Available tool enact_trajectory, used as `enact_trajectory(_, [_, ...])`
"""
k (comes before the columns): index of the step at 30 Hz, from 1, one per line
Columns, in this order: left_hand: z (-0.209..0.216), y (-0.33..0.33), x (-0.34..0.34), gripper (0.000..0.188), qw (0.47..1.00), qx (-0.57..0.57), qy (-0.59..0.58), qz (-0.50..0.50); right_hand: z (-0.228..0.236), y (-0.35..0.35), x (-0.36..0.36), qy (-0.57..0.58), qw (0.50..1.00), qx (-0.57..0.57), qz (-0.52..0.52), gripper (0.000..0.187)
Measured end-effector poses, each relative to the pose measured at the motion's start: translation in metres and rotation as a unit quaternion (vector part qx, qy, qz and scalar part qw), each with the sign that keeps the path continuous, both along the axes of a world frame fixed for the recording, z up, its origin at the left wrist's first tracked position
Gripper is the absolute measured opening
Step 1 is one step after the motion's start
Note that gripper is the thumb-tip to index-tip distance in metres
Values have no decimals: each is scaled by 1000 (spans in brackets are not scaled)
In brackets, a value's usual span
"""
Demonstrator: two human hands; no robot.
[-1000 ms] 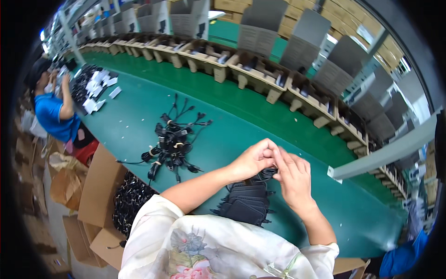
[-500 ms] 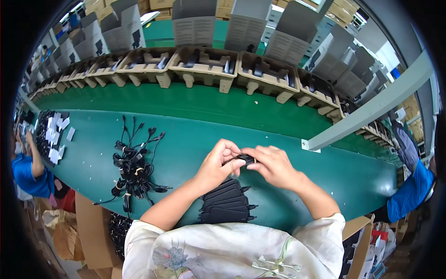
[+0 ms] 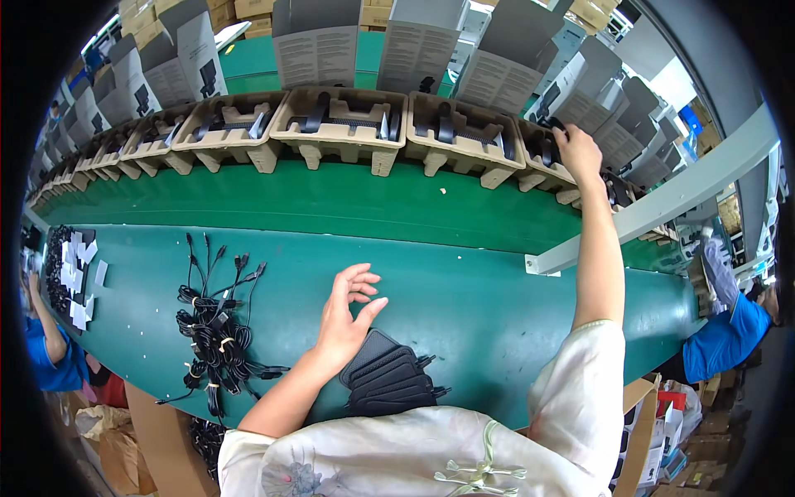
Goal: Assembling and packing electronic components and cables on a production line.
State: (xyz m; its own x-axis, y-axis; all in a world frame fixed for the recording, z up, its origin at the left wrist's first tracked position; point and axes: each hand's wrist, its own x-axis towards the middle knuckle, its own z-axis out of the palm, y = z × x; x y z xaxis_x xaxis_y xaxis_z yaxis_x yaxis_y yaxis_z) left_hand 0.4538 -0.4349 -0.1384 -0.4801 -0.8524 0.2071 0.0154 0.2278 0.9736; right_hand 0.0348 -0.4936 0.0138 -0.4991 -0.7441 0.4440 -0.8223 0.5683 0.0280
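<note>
My left hand (image 3: 344,319) hovers over the bench with its fingers apart and curved, and nothing is in it. Just below it lies a fanned stack of flat black rectangular pieces (image 3: 393,377) with short plugs or prongs along the right side. My right arm stretches far forward, and my right hand (image 3: 580,153) is at a moulded cardboard tray (image 3: 542,176) on the raised green strip. Its fingers are closed beside something dark at the tray's upper edge, too small to name. To the left lies a heap of tied black cables (image 3: 219,340) with their connectors pointing away.
A row of moulded trays (image 3: 339,132) holding black parts runs along the far side, with open grey boxes (image 3: 315,50) behind. A pale metal post (image 3: 654,203) slants up at right. White cards (image 3: 79,265) lie far left. People in blue (image 3: 729,340) are at both sides.
My hands have parted. The black cable bundle held between them is gone from that spot; my right hand has reached forward right to a tray. My left hand has opened and moved left.
</note>
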Motion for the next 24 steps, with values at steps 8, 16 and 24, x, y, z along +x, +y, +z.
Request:
enact_trajectory(8, [-10, -7, 11, 50, 1000, 19, -17, 10, -37, -47, -53, -64, 987, 131, -70, 39])
enact_trajectory(16, [-18, -10, 28, 50, 996, 6, -44, 78, -90, -102, -32, -21, 984, 168, -60, 48])
enact_trajectory(24, [-30, 4, 37, 46, 994, -2, -16, 105, -155, -104, -165, -129, 975, -42, 174, 29])
